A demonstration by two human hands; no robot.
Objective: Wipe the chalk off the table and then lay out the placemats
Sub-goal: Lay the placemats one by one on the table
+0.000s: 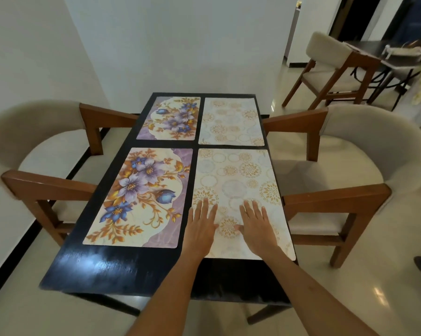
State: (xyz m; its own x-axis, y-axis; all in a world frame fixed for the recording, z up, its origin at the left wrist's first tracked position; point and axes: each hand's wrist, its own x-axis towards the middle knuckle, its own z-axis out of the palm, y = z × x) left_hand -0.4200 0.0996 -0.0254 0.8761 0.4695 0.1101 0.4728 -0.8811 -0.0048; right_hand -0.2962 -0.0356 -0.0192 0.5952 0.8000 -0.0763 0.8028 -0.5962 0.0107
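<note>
Both hands lie flat on the near right placemat, the pale one with gold circles; the left hand rests at its left edge, fingers straight and close together, and the right hand rests nearer its middle, fingers straight and a little spread; neither hand grips anything, they only press down on the mat. Four mats cover the dark table: the near left flowered placemat just beside the pressed one, the far left flowered placemat beyond it, and the far right circle placemat next to that; narrow strips of dark wood show between them. No chalk shows on the bare wood at the near end, so the wiping looks done and the laying-out close to finished; this seems the last smoothing or squaring of the fourth mat. The mats look thin, light and flexible, lying quite flat; one would likely slide easily on the glossy top under a flat palm, so small shifts are best made by pushing with spread fingers, while lifting would call for pinching a corner or a long edge. The near right corner sits close to the table edge; too hard a push might send it over. Armchairs stand at both sides: the left chair and the right chair.
</note>
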